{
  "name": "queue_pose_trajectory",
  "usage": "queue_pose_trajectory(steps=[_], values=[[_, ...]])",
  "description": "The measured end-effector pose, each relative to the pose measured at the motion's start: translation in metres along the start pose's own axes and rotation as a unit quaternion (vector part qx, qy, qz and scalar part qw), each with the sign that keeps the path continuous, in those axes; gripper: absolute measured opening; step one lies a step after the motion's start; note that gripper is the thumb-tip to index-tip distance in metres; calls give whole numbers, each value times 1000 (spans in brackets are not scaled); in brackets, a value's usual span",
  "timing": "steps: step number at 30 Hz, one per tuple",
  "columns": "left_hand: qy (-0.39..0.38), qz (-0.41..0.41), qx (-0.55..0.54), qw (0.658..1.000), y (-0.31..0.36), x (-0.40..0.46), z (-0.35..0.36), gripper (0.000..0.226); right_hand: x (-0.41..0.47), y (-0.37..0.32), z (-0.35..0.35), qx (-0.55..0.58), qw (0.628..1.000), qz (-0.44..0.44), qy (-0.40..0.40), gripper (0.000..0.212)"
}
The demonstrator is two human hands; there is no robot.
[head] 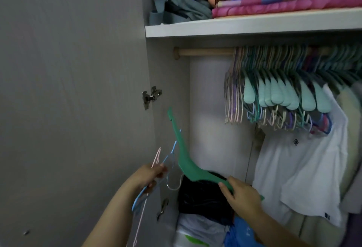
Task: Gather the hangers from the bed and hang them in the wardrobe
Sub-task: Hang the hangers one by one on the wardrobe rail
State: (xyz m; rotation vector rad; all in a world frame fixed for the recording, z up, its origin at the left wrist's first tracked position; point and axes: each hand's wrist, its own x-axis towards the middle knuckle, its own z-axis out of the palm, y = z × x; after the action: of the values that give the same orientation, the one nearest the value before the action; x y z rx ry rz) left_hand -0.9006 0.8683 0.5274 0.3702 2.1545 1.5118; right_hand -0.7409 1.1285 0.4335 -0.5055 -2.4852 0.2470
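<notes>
Between both hands — one green hanger [182, 154]

Two hands: left hand [151, 176], right hand [242, 195]. Three loose hangers: one green hanger [186, 158], one blue hanger [141, 197], one pink hanger [156, 158]. One wooden rail [205, 52] carries hung hangers [284, 94] too crowded to count, plus one white T-shirt [303, 168].

The head camera looked from close in front of the wardrobe rail [205, 52], from slightly below it
</notes>
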Motion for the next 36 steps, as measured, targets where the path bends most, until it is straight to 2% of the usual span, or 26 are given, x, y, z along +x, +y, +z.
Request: queue_pose_trajectory(steps=[4, 8, 12, 15, 18, 21, 25, 27, 30, 36], values=[[-28, -13, -38, 999, -8, 2, -10, 34, -2, 22, -3, -13, 999, -46, -7, 33], [-21, -46, -98, 994, -16, 10, -12, 30, -4, 40, -2, 20, 997, -74, -8, 54], [-14, -77, -159, 984, -16, 18, -3, 21, 6, 14, -4, 139, 987, 18, -82, 44], [1, -73, -176, 982, -8, 24, 8, 21, 34, -28, -12, 308, 937, 129, -101, 48], [18, -47, -200, 978, 6, 28, 17, 20, 81, -68, -24, 429, 881, 167, -106, 31], [24, -9, -221, 975, 23, 30, 22, 20, 140, -105, -48, 483, 857, 162, -75, 21], [25, 27, -220, 975, 42, 30, 26, 27, 220, -140, -92, 601, 769, 216, -21, 28], [23, 44, -213, 976, 49, 28, 26, 29, 257, -144, -108, 627, 740, 243, 0, 31], [13, 72, -216, 974, 53, 21, 23, 32, 291, -134, -116, 622, 728, 288, 7, 35], [2, 89, -236, 968, 47, 12, 10, 33, 304, -106, -111, 596, 734, 324, 8, 37]])
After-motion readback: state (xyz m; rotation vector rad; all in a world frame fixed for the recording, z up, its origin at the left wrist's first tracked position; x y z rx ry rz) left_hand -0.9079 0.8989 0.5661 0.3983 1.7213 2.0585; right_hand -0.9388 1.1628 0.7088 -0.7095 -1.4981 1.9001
